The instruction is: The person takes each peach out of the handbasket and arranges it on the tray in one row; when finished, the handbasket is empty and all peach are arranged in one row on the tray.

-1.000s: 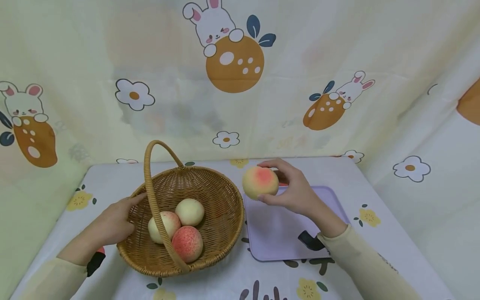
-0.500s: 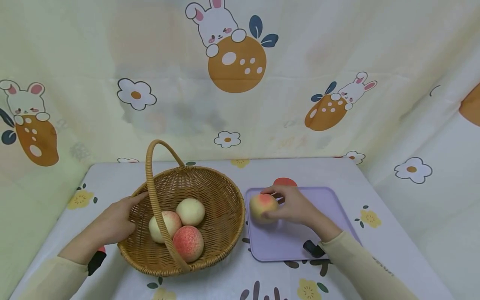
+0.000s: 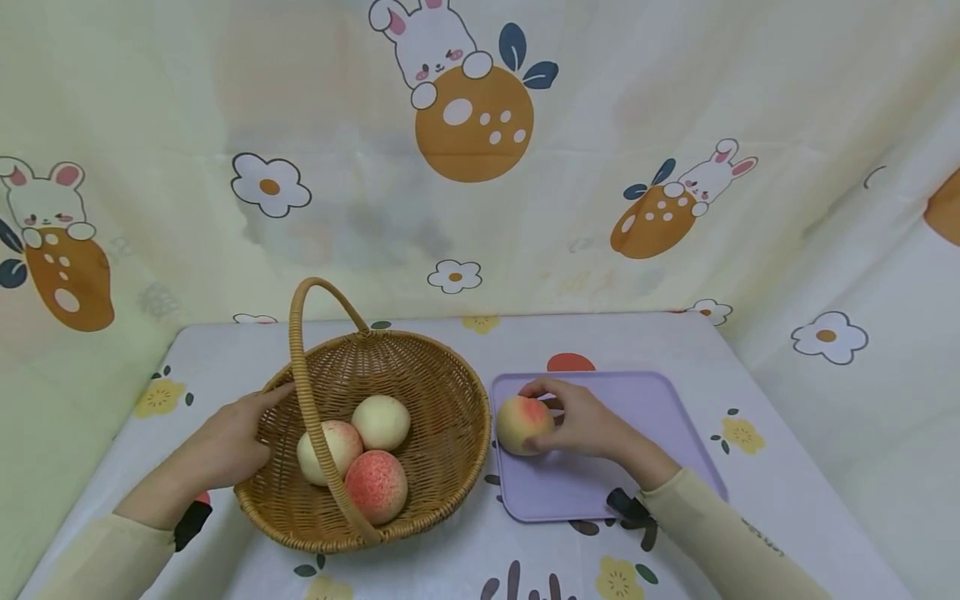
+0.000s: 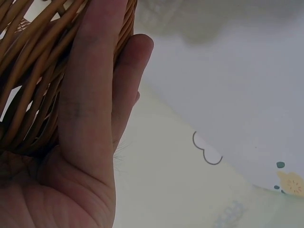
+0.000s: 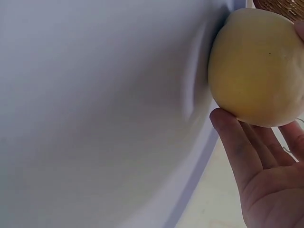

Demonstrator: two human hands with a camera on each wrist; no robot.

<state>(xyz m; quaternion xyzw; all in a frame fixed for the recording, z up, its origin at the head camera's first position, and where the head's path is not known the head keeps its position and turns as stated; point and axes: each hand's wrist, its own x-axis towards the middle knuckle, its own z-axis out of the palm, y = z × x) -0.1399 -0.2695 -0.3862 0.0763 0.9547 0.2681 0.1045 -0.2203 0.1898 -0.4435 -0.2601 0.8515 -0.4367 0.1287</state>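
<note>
right grip (image 3: 581, 421) half curled

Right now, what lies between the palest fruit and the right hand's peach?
In the head view, the bare right side of the basket, then the left edge of the lavender tray.

Diffuse light, soft shadows, perhaps slight blur

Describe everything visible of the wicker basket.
The wicker basket is brown, round and open-topped, finely woven, with a thick rim and a tall arched handle. It stands on the patterned tablecloth beside the purple tray; whether they touch is unclear. Three peaches lie inside. The person's left hand holds its left rim. Its underside is hidden.
</note>
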